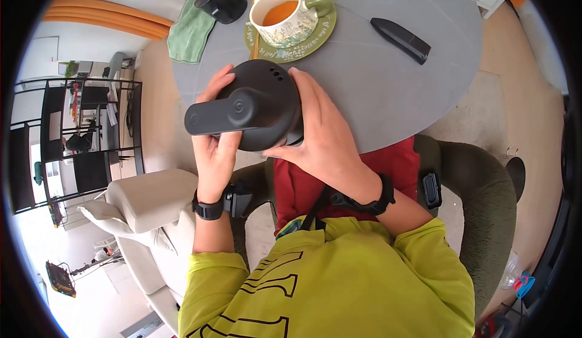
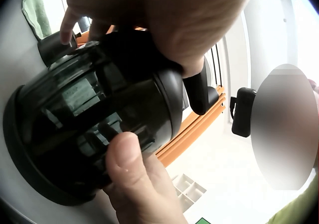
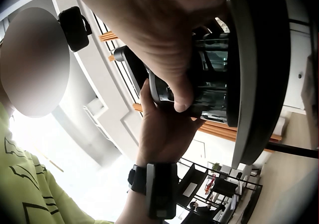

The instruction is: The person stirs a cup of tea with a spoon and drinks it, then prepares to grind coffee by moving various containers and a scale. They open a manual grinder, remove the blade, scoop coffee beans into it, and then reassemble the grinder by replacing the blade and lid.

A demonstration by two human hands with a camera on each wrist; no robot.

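Both hands hold a dark glass vessel with a round black lid (image 1: 276, 111), upright at the near edge of the table in the head view. A flat black handle (image 1: 209, 117) lies across the lid and juts out left; several small holes mark the lid's rim. My left hand (image 1: 213, 161) curls round the lid's left side, its thumb under the handle. From the right, my right hand (image 1: 327, 135) grips the body. In the left wrist view the right thumb (image 2: 124, 157) presses the see-through wall (image 2: 79, 97) above a black base (image 2: 37, 176).
On the grey round table (image 1: 376, 105), a mug of amber liquid (image 1: 291, 29) stands on a green saucer (image 1: 306, 52) just beyond the vessel. A small black pot (image 1: 221, 2) and green cloth (image 1: 190, 36) are at back left. A long black case (image 1: 401, 41) lies right.
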